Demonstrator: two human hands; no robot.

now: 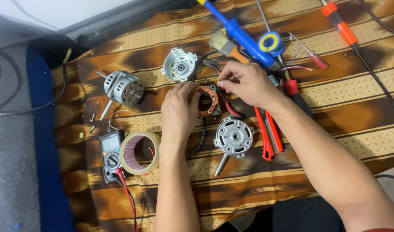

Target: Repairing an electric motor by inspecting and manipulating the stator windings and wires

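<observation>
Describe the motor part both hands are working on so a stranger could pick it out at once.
On the brown striped cloth, look to the middle, between the two silver motor end covers. There the left hand and right hand hold a stator: a square metal frame ringed with copper wire coils. No other part nearby shows bare orange-copper winding.

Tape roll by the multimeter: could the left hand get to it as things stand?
Probably yes. The tape roll lies flat beside the left forearm, with nothing on top of it. But the left hand is now holding the copper-wound stator.
</observation>
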